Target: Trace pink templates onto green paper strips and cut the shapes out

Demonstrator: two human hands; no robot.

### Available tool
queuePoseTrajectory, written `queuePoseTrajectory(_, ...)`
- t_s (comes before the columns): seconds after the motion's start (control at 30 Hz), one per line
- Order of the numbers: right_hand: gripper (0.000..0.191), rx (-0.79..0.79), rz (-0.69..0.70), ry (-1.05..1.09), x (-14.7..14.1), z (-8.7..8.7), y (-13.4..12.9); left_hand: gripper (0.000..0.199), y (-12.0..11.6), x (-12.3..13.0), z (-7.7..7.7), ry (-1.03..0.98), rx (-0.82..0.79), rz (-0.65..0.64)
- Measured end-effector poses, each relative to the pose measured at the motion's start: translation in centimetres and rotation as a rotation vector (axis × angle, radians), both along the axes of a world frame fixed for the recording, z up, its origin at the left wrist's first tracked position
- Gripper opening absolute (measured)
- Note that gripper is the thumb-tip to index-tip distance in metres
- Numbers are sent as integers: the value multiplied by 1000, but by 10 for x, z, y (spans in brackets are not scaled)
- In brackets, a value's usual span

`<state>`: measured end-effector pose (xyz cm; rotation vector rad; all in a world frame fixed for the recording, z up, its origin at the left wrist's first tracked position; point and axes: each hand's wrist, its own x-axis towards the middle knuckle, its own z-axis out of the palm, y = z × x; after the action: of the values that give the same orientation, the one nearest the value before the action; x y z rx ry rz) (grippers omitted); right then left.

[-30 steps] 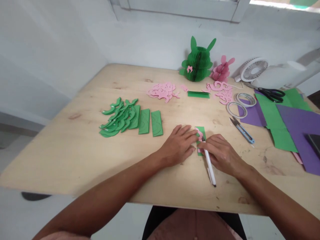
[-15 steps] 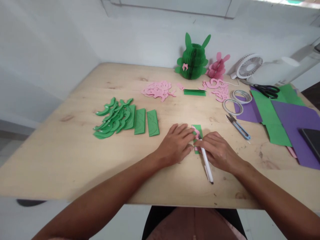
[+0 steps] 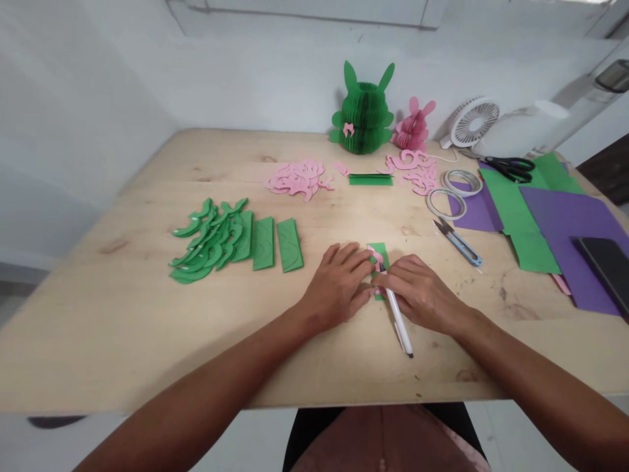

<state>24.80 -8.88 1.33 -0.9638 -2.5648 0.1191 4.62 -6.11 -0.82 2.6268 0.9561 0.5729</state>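
Note:
In front of me a small green paper strip (image 3: 378, 248) lies flat on the table with a pink paper cutout (image 3: 376, 256) on top. My left hand (image 3: 339, 283) rests over its left side, fingers stretched out and pressing the cutout down. A white pen (image 3: 399, 322) is pinched in my right hand (image 3: 421, 292), its dark tip touching the paper at the cutout's edge. My fingers hide parts of the strip and the cutout.
To the left sit a pile of green wavy cutouts (image 3: 209, 244) and marked green strips (image 3: 289, 246). Pink cutouts (image 3: 297, 178), a green paper rabbit (image 3: 366, 121) and a pink one (image 3: 413, 128) stand farther back. At right are tape rolls (image 3: 446, 204), snips (image 3: 459, 242), scissors (image 3: 511, 167) and purple paper (image 3: 565, 216).
The view has swung slightly right, so the table's contents appear farther left. Both hands keep nearly the same hold, and the pen tip has shifted slightly down along the pink cutout.

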Motion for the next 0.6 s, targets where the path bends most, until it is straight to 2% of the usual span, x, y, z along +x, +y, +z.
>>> queuePoseTrajectory(0.6,20,-21,-10,-13,0,0,-1,30,-2,4,2,36,-4,32)
